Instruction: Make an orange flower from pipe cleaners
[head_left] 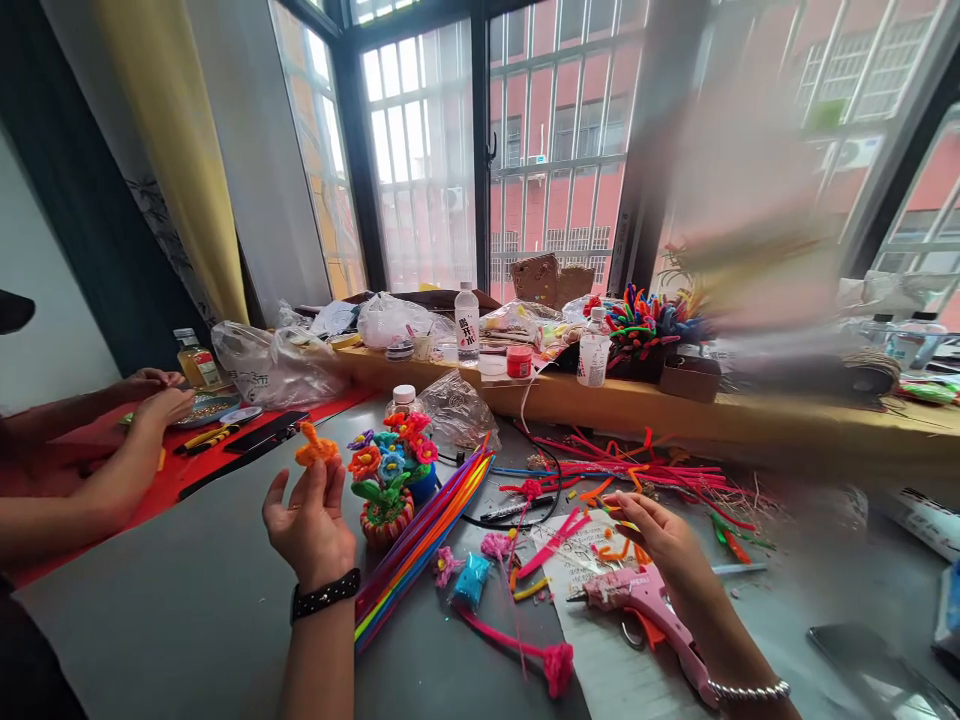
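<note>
My left hand (315, 525), wearing a black band, pinches a fuzzy orange pipe-cleaner piece (316, 447) upright between thumb and fingers. Just right of it stands a small striped pot (387, 520) of colourful pipe-cleaner flowers (391, 465). Beside the pot lies a bundle of long pipe cleaners (431, 535) in rainbow colours. My right hand (652, 530) has its fingertips together above loose orange bits; whatever is between them is too small to make out. Below that hand, a pink glue gun (637, 592) rests on a printed paper sheet (592, 650).
A pink pipe-cleaner flower (557, 668) and a blue packet (472, 580) lie in front. Pink stems (645, 468) are scattered behind. A ledge (750, 420) holds water bottles (466, 325). At left, another person's hands (161, 395) work over a red surface. A blurred shape covers the upper right.
</note>
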